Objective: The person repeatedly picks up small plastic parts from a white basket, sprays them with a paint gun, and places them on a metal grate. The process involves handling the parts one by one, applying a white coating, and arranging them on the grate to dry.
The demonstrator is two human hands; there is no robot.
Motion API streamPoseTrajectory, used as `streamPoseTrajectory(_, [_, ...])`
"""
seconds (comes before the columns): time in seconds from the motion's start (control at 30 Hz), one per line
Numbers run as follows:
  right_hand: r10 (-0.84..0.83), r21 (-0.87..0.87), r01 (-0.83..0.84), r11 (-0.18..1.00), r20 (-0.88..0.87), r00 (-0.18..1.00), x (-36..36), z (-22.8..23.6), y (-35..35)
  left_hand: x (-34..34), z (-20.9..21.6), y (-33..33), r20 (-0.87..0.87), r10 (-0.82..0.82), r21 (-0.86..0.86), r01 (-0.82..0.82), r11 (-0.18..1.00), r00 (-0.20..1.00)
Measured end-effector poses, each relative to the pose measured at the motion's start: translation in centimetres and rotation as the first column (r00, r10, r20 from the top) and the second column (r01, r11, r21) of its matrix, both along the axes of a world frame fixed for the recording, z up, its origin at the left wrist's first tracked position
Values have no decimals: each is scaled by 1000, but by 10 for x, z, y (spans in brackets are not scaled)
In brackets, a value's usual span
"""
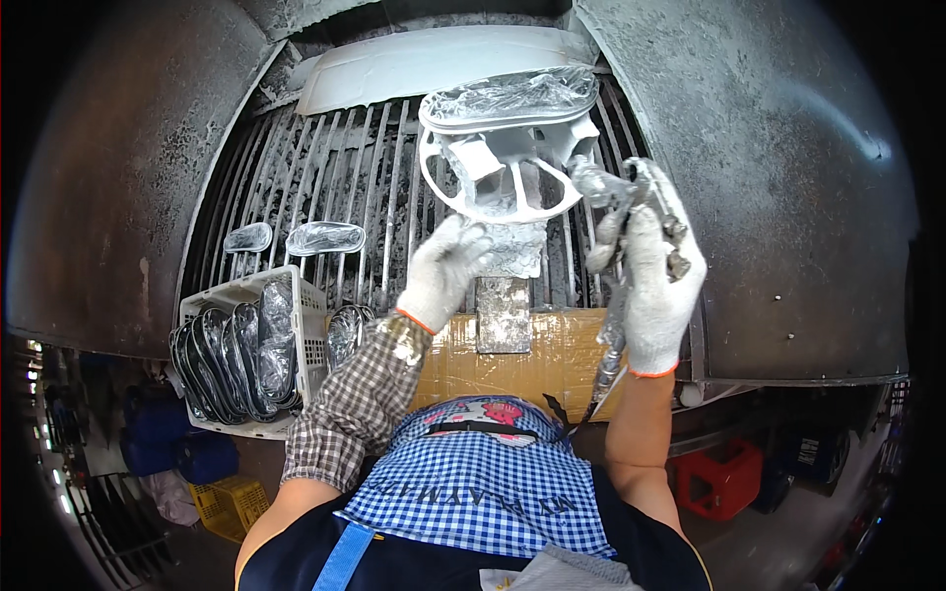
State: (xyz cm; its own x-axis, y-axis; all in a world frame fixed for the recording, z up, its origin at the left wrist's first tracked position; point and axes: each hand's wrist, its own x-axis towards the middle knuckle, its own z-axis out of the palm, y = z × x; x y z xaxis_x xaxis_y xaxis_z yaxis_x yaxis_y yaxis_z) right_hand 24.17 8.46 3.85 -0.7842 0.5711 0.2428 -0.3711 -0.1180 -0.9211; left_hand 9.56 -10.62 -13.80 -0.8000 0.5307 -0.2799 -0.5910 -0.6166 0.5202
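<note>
My right hand (pixel 662 281), in a white knit glove with an orange cuff, is closed around a paint-crusted spray gun (pixel 613 202). The gun's nozzle points left at a white-coated spoked wheel stand (pixel 540 209). On top of the stand lies a long oval piece (pixel 507 100) with a pale rim and crinkled clear film over it. My left hand (pixel 440 274), gloved the same way, is close to the stand's near rim with its fingers apart and holding nothing. Whether the fingertips touch the rim I cannot tell. A wrapped hose (pixel 608 364) hangs below the gun.
A white plastic basket (pixel 313 320) of film-wrapped oval pieces stands at the left. Two small wrapped ovals (pixel 326 238) lie on the slatted metal grate (pixel 370 212). Brown taped cardboard (pixel 448 360) covers the near edge. Metal booth walls (pixel 759 187) rise on both sides.
</note>
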Motion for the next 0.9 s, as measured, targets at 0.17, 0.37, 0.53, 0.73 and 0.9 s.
streamPoseTrajectory(0.17, [42, 4, -42, 999, 0, 999, -5, -2, -9, 16, 1, 19, 41, -48, 114, 43, 993, 998])
streamPoseTrajectory(0.37, [-15, 2, 15, 1000, -7, 1000, -2, 0, 2, 11, 12, 17, 16, -49, 110, 47, 993, 999])
streamPoseTrajectory(0.53, [-34, -18, 34, 999, -12, 999, 1, -3, 13, 5, 9, 6, -26, -34, 113, 37, 993, 999])
streamPoseTrajectory(0.73, [-101, -2, 101, 995, 10, 995, 6, -4, 22, 0, 8, -1, -3, -5, 57, 6, 998, 1000])
streamPoseTrajectory(0.9, [-172, 8, 171, 985, 32, 985, 8, 1, 27, -6, 7, -5, -34, -4, 77, 7, 997, 999])
